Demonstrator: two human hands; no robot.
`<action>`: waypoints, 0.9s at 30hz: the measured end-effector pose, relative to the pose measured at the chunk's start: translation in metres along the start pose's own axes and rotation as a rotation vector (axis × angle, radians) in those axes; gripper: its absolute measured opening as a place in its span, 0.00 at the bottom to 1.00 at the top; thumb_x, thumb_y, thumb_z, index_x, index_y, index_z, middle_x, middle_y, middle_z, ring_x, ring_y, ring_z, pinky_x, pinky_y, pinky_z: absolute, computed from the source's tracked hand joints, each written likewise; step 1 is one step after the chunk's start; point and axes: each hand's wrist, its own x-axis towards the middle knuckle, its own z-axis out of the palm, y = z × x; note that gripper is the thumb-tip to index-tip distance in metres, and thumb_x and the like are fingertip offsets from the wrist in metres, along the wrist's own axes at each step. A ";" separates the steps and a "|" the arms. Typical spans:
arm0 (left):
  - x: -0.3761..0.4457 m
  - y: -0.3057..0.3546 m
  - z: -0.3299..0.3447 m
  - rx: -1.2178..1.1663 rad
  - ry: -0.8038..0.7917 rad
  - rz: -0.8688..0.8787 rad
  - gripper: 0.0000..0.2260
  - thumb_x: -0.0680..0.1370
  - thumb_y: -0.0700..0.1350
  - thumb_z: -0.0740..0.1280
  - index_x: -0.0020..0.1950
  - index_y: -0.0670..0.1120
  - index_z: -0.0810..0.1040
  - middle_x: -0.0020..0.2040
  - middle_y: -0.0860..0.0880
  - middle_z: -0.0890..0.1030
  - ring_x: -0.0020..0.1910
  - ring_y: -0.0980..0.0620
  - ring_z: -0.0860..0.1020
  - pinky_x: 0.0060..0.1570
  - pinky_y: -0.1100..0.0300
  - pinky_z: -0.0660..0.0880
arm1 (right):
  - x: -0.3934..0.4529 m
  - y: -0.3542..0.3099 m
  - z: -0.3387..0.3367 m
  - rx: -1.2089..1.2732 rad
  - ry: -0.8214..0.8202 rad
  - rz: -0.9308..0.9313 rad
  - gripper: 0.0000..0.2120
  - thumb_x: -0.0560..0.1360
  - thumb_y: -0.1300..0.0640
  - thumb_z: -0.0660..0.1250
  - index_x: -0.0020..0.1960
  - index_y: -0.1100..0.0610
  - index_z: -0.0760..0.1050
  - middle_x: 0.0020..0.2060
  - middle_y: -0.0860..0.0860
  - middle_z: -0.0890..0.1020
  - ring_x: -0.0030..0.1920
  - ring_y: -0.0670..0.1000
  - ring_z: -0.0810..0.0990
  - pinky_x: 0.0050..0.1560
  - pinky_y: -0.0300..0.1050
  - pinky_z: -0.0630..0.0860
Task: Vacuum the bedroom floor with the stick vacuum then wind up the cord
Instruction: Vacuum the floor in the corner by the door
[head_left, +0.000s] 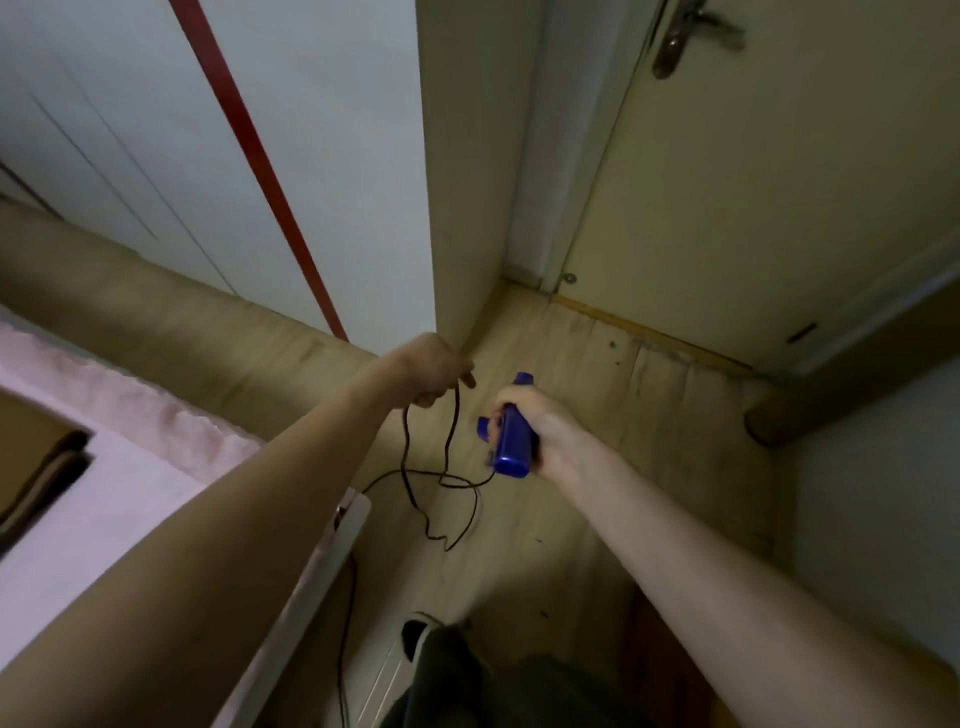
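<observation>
The right hand (535, 431) is gripping the blue vacuum handle (511, 447); the left hand (436, 371) is pinching the dark cord (452, 441), loops hanging below that grip.

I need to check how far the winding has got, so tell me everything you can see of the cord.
The cord is thin, dark and flexible. The left hand grips a loop of it, two strands hanging down. Below, it tangles in loose loops above the wooden floor; one strand runs to the base of the blue handle held by the right hand, another trails down past the white unit.
</observation>
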 end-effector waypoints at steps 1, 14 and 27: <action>-0.004 -0.002 0.001 -0.003 0.008 0.000 0.12 0.81 0.46 0.60 0.53 0.42 0.80 0.32 0.48 0.69 0.26 0.55 0.64 0.25 0.63 0.63 | -0.002 0.002 -0.003 0.005 -0.011 -0.014 0.14 0.69 0.63 0.69 0.54 0.62 0.74 0.29 0.55 0.79 0.27 0.50 0.78 0.28 0.42 0.76; -0.064 -0.053 0.078 0.007 0.042 -0.047 0.11 0.81 0.44 0.61 0.53 0.39 0.80 0.34 0.47 0.69 0.27 0.54 0.64 0.24 0.65 0.62 | -0.065 0.153 -0.069 -0.184 -0.048 -0.066 0.10 0.73 0.59 0.69 0.53 0.58 0.76 0.34 0.51 0.81 0.34 0.48 0.80 0.37 0.42 0.78; -0.083 -0.067 0.081 0.046 0.003 -0.041 0.10 0.80 0.45 0.63 0.54 0.41 0.79 0.35 0.47 0.70 0.26 0.54 0.63 0.25 0.64 0.62 | -0.038 0.171 -0.066 -0.197 -0.084 -0.095 0.10 0.73 0.61 0.68 0.53 0.58 0.74 0.31 0.51 0.80 0.32 0.49 0.79 0.36 0.43 0.78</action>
